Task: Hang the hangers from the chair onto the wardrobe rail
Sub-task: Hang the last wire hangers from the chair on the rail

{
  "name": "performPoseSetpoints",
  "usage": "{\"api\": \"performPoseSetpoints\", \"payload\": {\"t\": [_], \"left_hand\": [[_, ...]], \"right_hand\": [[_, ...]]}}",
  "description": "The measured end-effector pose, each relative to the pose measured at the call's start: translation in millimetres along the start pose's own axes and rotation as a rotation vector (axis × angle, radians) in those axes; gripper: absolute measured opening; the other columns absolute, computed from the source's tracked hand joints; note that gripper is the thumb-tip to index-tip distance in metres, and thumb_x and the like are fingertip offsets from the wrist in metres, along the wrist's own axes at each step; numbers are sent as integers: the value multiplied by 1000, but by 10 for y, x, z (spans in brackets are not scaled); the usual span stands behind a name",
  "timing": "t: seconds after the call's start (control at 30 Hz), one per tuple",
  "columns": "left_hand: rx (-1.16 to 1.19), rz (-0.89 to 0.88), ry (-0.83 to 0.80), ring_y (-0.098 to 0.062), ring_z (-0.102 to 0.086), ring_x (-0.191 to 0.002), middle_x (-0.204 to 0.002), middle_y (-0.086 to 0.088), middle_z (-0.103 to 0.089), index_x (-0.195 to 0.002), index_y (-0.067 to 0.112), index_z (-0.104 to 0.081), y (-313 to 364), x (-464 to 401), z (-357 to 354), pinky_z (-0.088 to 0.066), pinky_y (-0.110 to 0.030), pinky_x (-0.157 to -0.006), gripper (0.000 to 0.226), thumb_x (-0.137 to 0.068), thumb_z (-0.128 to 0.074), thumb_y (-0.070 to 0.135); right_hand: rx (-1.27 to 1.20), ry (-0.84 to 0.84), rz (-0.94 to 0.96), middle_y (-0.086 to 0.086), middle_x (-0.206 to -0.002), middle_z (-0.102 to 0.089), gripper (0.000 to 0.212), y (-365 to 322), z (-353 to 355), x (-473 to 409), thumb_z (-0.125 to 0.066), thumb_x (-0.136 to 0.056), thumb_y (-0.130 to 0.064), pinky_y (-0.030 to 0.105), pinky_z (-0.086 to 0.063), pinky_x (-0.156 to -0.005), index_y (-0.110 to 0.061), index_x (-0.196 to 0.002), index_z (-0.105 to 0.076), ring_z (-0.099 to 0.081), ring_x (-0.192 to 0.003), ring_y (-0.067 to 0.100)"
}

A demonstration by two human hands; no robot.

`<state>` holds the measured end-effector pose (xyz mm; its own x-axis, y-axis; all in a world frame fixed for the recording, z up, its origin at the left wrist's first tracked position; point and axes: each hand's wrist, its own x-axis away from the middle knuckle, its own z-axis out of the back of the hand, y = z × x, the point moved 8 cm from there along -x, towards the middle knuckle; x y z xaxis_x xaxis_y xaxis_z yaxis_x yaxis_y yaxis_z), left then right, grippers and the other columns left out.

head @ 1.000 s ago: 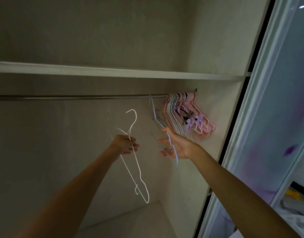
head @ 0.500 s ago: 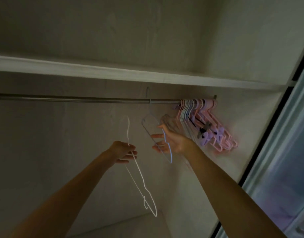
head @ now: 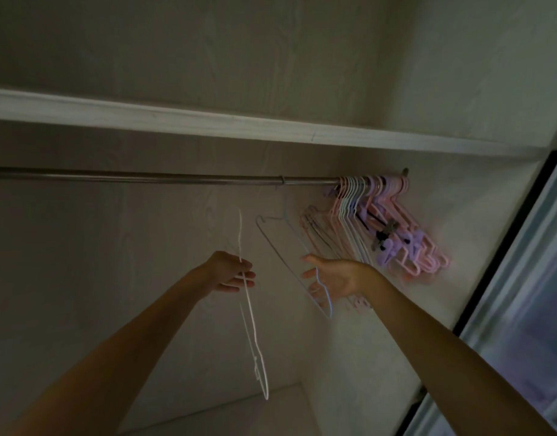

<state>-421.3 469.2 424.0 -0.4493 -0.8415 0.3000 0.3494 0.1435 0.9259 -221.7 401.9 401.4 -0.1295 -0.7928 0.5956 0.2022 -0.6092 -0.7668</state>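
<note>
Shelf (head: 208, 121) above rail (head: 145, 177), pink hangers (head: 397, 231) bunched right

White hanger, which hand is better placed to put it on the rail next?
Left. The left hand already grips the white hanger below bare rail. The right hand is open beside the blue hanger.

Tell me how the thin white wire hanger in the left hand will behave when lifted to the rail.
The thin white wire hanger looks light: the left hand pinches it easily. Its slender wire probably flexes and swings, so hooking the metal rail may need steadying.
</note>
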Motion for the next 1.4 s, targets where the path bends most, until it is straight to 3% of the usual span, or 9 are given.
{"api": "performPoseSetpoints", "payload": {"t": [0.1, 0.23, 0.57, 0.7, 0.87, 1.0, 1.13, 1.27, 1.4], "left_hand": [[0, 7, 7, 2, -62, -40, -90, -2, -64, -96, 11, -59, 3, 13, 22, -48, -22, -68, 10, -96, -51, 17], [7, 2, 9, -5, -67, -58, -101, -4, -65, -110, 8, -58, 55, 30, 56, -49, -20, -69, 18, -96, -51, 17], [-22, 14, 45, -3, -63, -53, -84, 2, -65, -106, 9, -59, 87, -74, 45, -46, -21, -64, 16, -95, -52, 19], [-49, 12, 36, 5, -58, -38, -77, 5, -61, -83, 15, -56, 101, -115, 33, -45, -20, -63, 15, -96, -51, 18], [-59, -26, 40, 6, -60, -42, -79, 6, -63, -97, 12, -60, 193, -213, 36, -47, -20, -63, 11, -95, -52, 20], [-49, -27, 24, -3, -63, -59, -98, -3, -68, -100, 11, -61, 279, -187, -32, -47, -20, -65, 14, -95, -52, 19], [-36, -47, 28, -14, -65, -79, -116, -12, -65, -120, 0, -58, 360, -165, -204, -44, -19, -65, 31, -96, -50, 17], [-165, -177, 39, -4, -63, -55, -96, -8, -72, -105, 2, -64, 461, -214, -441, -49, -20, -61, 24, -95, -51, 19], [-419, -321, 100, 2, -59, -43, -91, -4, -76, -80, 14, -66, 605, -210, -599, -50, -18, -56, 29, -96, -47, 28]], "right_hand": [[488, 433, 141, 14, -148, -33, 89, -399, 316, 93, -55, -85, -55, 39, -40, -100, -1, -147, -18, -40, -131, 32], [783, 886, 720, 15, -156, -16, 70, -1475, 271, 491, -48, -95, -36, 40, -24, -115, -6, -149, -13, -23, -141, 32], [1310, 1100, 861, 12, -140, -45, 49, -1945, 211, 139, -49, -92, -14, 41, -18, -112, -11, -139, -38, -37, -131, 29], [1368, 1117, 707, 15, -150, -31, 54, -1803, 736, 130, -54, -89, -16, 44, -8, -117, -13, -140, -38, -23, -140, 33], [1347, 1157, 574, 13, -149, -31, 60, -1669, 1140, 155, -58, -85, -21, 42, -10, -115, -18, -141, -37, -20, -141, 30], [1313, 1094, 492, 11, -157, -12, 73, -1637, 1147, 179, -55, -89, -34, 45, -5, -117, -19, -149, -17, -8, -145, 29], [897, 1118, 935, 19, -113, -58, 39, -1631, 592, 521, -49, -91, -36, 39, -39, -90, -5, -112, -59, -54, -106, 33], [536, 394, 404, 10, -98, -65, 64, -1110, -42, 142, -28, -94, -58, 31, -44, -78, -6, -107, -64, -58, -83, 20], [288, 247, 418, 4, -105, -63, 41, -1017, -121, 252, -41, -96, -41, 29, -42, -89, -11, -116, -61, -58, -97, 17]]}}
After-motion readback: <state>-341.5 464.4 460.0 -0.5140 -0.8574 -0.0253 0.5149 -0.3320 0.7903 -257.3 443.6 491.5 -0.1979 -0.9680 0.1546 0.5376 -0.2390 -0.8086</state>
